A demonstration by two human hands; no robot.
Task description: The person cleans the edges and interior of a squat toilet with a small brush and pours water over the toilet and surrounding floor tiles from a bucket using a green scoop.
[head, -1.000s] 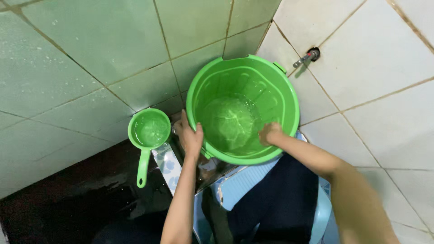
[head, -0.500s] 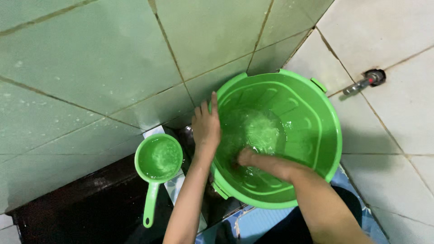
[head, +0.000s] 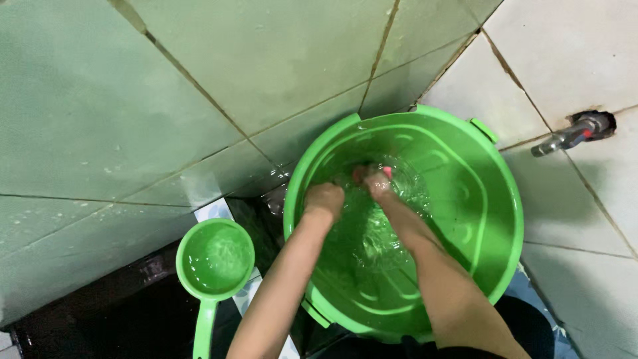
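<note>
- Round bright-green plastic bucket point(head: 488, 219), part-filled with rippling water, stands in the corner where the green tiled wall point(head: 199, 80) meets the white tiled wall point(head: 578, 53).
- Left hand point(head: 323, 199) curled into a loose fist inside the bucket, just within the near-left rim; what it grips, if anything, I cannot tell.
- Right hand point(head: 375, 181) reaches deeper, fingers down in the water; a small pink thing shows at them, too blurred to identify. Open or closed: cannot tell.
- Hands nearly touching, likely working one item between them.
- Green plastic dipper with long handle point(head: 214, 260), holding water, sits left of the bucket, apart.
- Metal wall tap point(head: 565, 138) juts out at the bucket's upper right.
</note>
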